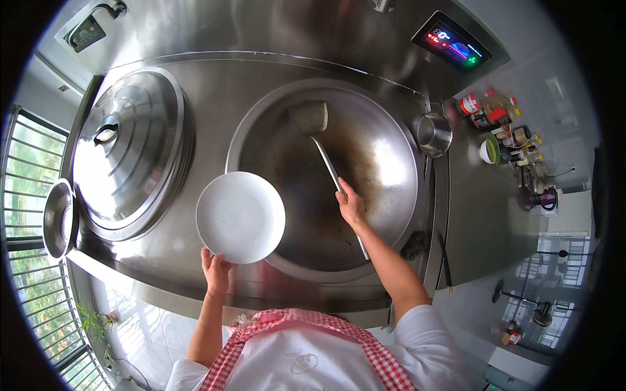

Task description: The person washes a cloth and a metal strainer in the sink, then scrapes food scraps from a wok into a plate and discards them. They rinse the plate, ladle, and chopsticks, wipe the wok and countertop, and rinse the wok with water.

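My left hand (215, 271) grips the lower rim of a white plate (240, 218), which overlaps the left edge of a large wok (288, 195). No food shows on the plate. Over the wok, my right hand (351, 201) is closed around the metal handle of a wok spatula (313, 117). The spatula's broad blade points away from me, over the far part of the wok. Brown stains mark the wok's inner surface, and a few dark specks lie near its front.
A large domed steel lid (129, 151) lies left, beside a metal bowl (59, 218). Right of the wok are a small steel pot (434, 134), a dark scouring pad (415, 246) and seasoning bottles (496, 110). A lit control panel (451, 43) is on the back wall.
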`<act>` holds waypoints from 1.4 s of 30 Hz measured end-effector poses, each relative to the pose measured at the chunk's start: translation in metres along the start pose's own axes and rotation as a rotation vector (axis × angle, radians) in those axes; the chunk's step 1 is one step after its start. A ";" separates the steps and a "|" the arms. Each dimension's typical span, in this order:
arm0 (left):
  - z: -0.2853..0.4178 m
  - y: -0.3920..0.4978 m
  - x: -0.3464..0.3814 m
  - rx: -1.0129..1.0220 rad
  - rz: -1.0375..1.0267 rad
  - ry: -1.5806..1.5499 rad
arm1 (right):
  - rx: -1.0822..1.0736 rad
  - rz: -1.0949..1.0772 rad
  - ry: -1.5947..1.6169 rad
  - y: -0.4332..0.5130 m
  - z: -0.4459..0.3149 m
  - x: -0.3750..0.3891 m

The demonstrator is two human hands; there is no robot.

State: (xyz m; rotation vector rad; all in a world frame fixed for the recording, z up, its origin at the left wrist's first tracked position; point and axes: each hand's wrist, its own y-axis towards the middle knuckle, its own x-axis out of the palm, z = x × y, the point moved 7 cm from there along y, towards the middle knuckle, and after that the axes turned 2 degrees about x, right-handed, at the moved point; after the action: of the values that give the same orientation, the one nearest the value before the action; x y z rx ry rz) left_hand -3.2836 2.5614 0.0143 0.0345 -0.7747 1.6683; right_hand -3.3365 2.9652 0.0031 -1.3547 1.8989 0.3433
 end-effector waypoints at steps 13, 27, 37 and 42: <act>-0.003 0.002 0.005 -0.087 -0.038 -0.030 | -0.134 0.133 0.182 -0.020 -0.036 -0.038; -0.001 0.011 0.018 -0.192 -0.121 -0.113 | -0.267 -0.096 0.111 -0.192 -0.087 -0.089; -0.004 0.012 0.023 -0.184 -0.207 -0.135 | -0.215 -0.130 0.042 -0.245 -0.096 -0.027; -0.006 0.010 0.021 -0.179 -0.207 -0.089 | -0.228 -0.097 0.007 -0.256 -0.112 -0.016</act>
State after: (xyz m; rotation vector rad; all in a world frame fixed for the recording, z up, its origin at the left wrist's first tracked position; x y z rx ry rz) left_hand -3.2957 2.5824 0.0139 0.0618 -0.9531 1.4051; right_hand -3.1529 2.8059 0.1424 -1.5932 1.8347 0.5188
